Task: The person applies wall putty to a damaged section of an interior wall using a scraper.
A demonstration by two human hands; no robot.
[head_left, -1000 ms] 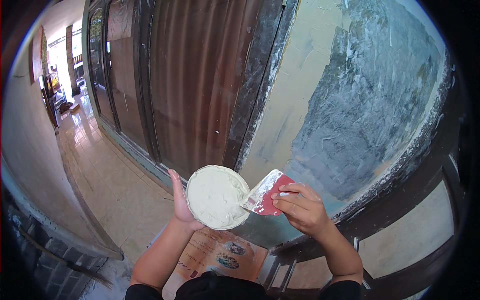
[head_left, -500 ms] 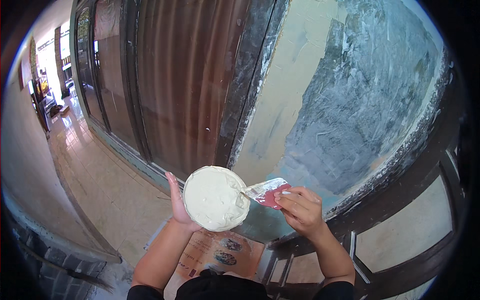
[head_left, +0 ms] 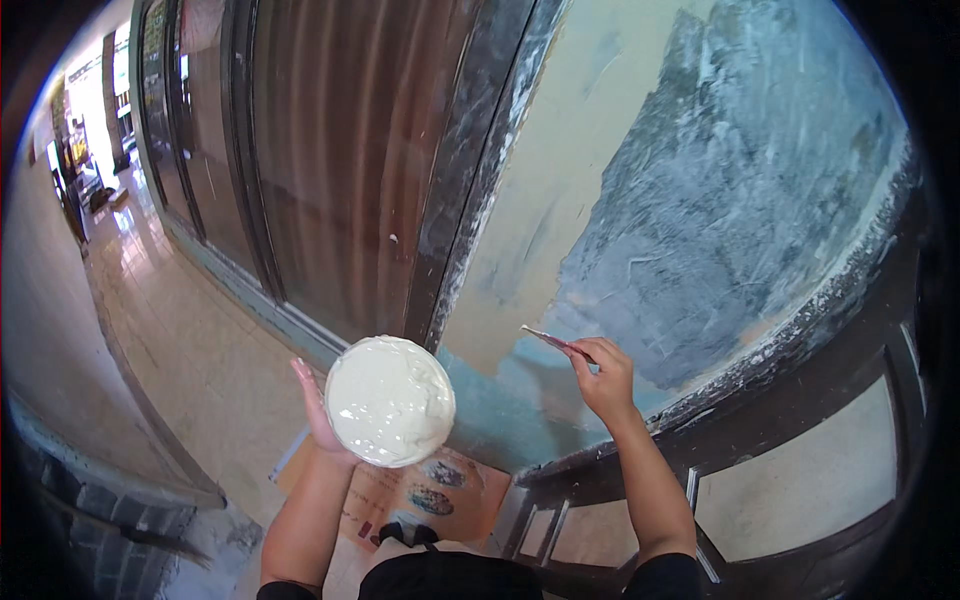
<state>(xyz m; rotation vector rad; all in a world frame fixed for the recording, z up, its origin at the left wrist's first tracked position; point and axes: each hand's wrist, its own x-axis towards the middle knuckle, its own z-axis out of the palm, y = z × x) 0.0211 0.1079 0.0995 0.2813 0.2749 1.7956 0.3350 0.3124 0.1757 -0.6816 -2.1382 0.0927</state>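
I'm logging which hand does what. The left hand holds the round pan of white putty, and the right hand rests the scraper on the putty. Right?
Not quite. The head view shows the right hand holding the scraper against the wall, away from the round pan of white putty in the left hand.

The round board (head_left: 390,401) at lower centre carries thick white putty, wet and glossy, with soft ridges. The thin blade (head_left: 549,339) right of centre looks like smeared metal. On the wall (head_left: 720,220) at upper right, the grey patch is rough, matt and scraped in streaks; the cream coat beside it is smoother. The door (head_left: 330,150) at upper left is dark, polished wood. The floor tiles (head_left: 170,330) at left shine. The cardboard (head_left: 400,490) at the bottom is matt and stained.
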